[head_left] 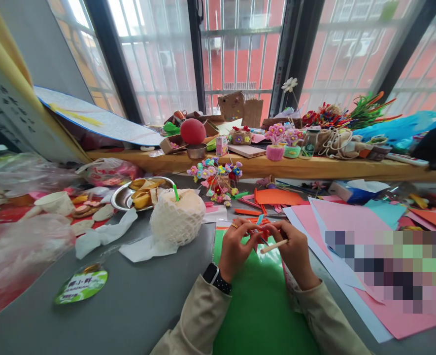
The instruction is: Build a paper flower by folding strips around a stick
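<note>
My left hand (239, 246), with a ring and a dark watch at the wrist, is closed in a pinch. A narrow light-blue strip (260, 219) pokes up at its fingertips. My right hand (292, 249) is closed too, and a thin pale wooden stick (274, 246) slants out from its fingers toward the left. Both sets of fingertips meet over a green mat (254, 301). Fingers hide most of the small pieces between them. Just beyond the hands lie red-orange paper strips (245, 212).
A netted coconut (177, 217) with a green straw stands left of my hands, near a metal plate (119, 203) of peels. Coloured paper sheets (351, 217) spread at right. Handmade flowers (218, 172) stand ahead, below a crowded window ledge (158, 161). Plastic bags (25, 256) lie left.
</note>
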Demonstrator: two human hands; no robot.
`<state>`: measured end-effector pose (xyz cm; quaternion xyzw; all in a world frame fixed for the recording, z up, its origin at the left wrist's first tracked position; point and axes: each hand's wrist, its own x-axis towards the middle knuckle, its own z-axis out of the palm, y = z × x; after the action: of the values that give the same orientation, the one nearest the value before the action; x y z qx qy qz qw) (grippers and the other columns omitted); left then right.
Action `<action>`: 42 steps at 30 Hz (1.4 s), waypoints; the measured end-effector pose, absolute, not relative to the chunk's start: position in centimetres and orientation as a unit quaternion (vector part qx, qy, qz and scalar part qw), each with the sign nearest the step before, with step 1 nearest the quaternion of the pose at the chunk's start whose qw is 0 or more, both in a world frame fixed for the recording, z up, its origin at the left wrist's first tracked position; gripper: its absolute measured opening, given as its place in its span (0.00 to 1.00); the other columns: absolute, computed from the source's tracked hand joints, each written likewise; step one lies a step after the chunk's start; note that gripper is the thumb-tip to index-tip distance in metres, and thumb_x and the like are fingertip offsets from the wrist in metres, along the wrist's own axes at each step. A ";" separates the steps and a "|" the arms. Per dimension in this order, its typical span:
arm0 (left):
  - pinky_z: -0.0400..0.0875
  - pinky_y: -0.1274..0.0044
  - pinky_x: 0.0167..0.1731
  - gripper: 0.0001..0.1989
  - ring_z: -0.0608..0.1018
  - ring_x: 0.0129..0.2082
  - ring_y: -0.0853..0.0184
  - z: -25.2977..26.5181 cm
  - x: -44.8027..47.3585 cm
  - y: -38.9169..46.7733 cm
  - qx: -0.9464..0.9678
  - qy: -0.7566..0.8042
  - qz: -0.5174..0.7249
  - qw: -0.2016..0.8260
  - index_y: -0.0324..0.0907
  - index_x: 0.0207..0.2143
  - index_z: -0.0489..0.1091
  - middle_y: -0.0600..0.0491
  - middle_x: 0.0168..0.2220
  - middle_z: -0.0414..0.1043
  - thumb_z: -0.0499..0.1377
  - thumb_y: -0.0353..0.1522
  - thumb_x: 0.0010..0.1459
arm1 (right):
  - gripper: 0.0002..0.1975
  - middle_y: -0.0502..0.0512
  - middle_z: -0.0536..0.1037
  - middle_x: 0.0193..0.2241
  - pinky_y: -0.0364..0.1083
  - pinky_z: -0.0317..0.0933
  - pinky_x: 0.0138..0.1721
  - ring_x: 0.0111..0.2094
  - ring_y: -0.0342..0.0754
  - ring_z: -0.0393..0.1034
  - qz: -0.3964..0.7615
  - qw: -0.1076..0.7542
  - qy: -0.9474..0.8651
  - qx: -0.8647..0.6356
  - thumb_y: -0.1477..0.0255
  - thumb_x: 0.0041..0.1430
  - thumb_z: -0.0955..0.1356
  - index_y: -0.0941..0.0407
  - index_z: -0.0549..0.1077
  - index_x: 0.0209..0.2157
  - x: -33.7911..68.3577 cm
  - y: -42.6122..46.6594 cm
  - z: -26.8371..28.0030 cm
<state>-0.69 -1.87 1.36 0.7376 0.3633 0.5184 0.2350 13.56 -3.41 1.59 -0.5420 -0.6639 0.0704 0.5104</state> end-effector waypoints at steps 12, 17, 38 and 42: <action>0.66 0.76 0.36 0.06 0.70 0.35 0.69 0.8 -0.6 -1.6 0.754 0.366 0.525 0.149 0.43 0.33 0.68 0.52 0.31 0.69 0.53 0.30 0.52 | 0.09 0.52 0.75 0.25 0.40 0.60 0.26 0.25 0.44 0.68 0.075 0.519 -0.682 -0.510 0.69 0.54 0.62 0.56 0.71 0.29 13.1 -3.4 1.4; 0.65 0.76 0.36 0.07 0.70 0.35 0.69 0.8 -0.6 -1.5 0.765 0.371 0.502 0.158 0.42 0.34 0.68 0.51 0.32 0.69 0.52 0.30 0.53 | 0.09 0.52 0.76 0.25 0.41 0.59 0.25 0.24 0.44 0.68 0.079 0.511 -0.685 -0.514 0.69 0.54 0.62 0.57 0.72 0.29 13.1 -3.5 1.5; 0.64 0.78 0.34 0.05 0.70 0.32 0.70 1.7 -1.1 -1.6 0.778 0.357 0.475 0.205 0.41 0.27 0.67 0.54 0.28 0.69 0.53 0.25 0.50 | 0.04 0.54 0.68 0.28 0.42 0.60 0.29 0.30 0.45 0.65 0.077 0.461 -0.767 -0.439 0.72 0.51 0.64 0.56 0.69 0.29 14.5 -2.9 2.1; 0.64 0.79 0.34 0.04 0.71 0.31 0.71 2.6 -1.6 -1.7 0.755 0.356 0.461 0.302 0.40 0.26 0.67 0.54 0.27 0.69 0.53 0.27 0.49 | 0.05 0.53 0.67 0.26 0.42 0.59 0.27 0.28 0.44 0.64 0.102 0.481 -0.752 -0.439 0.70 0.51 0.64 0.57 0.67 0.24 14.3 -3.2 2.4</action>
<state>-1.58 -1.67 2.61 0.7549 0.3559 0.4607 0.3020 14.29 -3.18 2.41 -0.4393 -0.7517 0.1025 0.4810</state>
